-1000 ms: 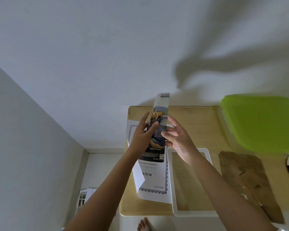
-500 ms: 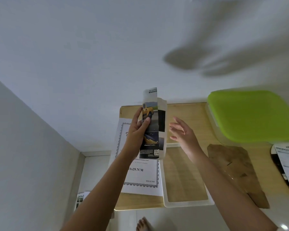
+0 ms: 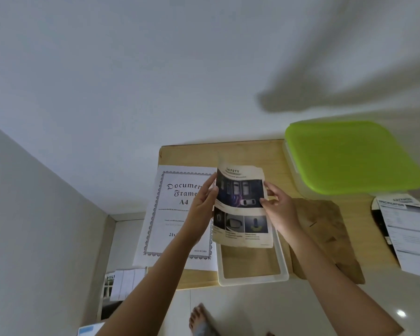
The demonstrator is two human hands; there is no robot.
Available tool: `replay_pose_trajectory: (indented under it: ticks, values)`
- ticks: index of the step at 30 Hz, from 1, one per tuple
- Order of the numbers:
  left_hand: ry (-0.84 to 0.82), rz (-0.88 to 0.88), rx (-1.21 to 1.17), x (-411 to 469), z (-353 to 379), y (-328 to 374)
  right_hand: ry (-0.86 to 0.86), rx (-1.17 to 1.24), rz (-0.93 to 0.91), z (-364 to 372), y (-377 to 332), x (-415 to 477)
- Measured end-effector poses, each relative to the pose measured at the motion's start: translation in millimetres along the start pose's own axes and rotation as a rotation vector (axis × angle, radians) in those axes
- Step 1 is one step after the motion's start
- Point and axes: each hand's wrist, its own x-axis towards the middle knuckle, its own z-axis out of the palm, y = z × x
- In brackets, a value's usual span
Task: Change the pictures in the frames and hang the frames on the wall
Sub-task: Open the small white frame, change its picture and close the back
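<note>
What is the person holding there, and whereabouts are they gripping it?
A printed SAFETY leaflet, held above the white frame. The left hand holds its left edge, and the right hand pinches its right edge near the middle.

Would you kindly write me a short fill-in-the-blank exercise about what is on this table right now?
The left hand and right hand hold a brochure page headed ____.
The container lid is ____ in colour.
The insert sheet left of the white frame reads Document Frame ____.
Missing words: SAFETY; green; A4.
</note>
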Motion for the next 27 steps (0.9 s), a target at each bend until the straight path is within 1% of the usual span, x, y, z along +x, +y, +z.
replay_pose_trajectory:
  ticks: [4,6,10,13,15,19,24,27]
  values:
    - [0.035,-0.038,0.060,-12,12,-27,-0.051,-0.107,0.023,-17,17,-13]
    - [0.060,-0.055,0.141,-16,15,-45,-0.094,-0.160,0.041,-23,24,-18]
    - [0.148,-0.083,0.411,-23,16,-76,-0.195,-0.281,0.027,-30,39,-25]
    - [0.239,-0.096,0.475,-28,19,-85,-0.232,-0.414,0.014,-26,52,-28]
    - [0.270,-0.104,0.516,-30,19,-87,-0.240,-0.489,0.010,-24,59,-30]
    - [0.262,-0.100,0.650,-35,20,-93,-0.235,-0.587,-0.011,-21,66,-33]
    - [0.246,-0.074,0.792,-43,24,-103,-0.189,-0.770,-0.110,-25,73,-36]
    - [0.221,-0.096,0.847,-46,27,-108,-0.207,-0.788,-0.108,-29,77,-38]
